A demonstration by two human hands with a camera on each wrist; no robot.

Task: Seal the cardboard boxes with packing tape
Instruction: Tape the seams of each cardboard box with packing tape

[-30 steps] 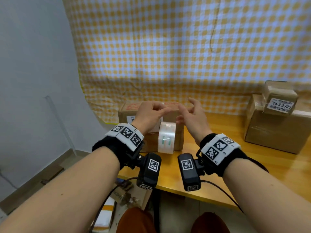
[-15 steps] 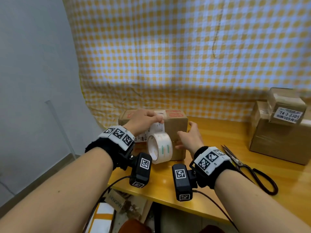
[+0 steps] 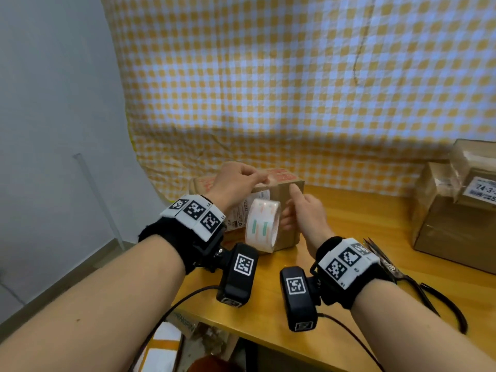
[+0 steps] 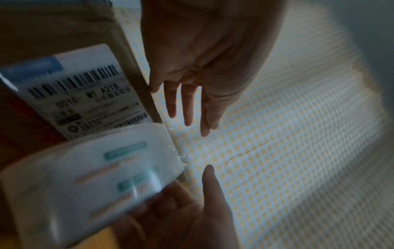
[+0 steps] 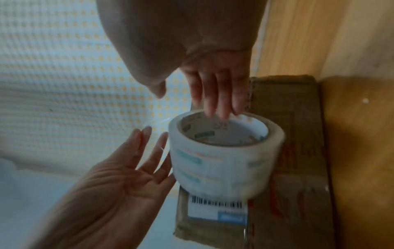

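A small cardboard box (image 3: 289, 235) with a white shipping label stands on the wooden table (image 3: 362, 218). My left hand (image 3: 236, 183) lies on its top; in the left wrist view the thumb touches the box (image 4: 64, 25) edge and the fingers (image 4: 187, 107) are straight. A roll of clear packing tape (image 3: 261, 226) hangs against the box front. My right hand (image 3: 306, 213) holds it, fingers (image 5: 213, 101) hooked into the core of the roll (image 5: 224, 160), index finger raised along the box. A thin strand of tape glints between the hands.
Black-handled scissors (image 3: 418, 285) lie just right of my right wrist. A larger taped box (image 3: 451, 224) with a smaller labelled box (image 3: 475, 167) on it stands at the right. A yellow checked cloth (image 3: 268, 89) hangs behind. Packaging (image 3: 161, 345) lies under the table's front edge.
The roll has come down from the box top to its front face. My right hand dropped beside it, then raised its index finger. The left hand stayed on top.
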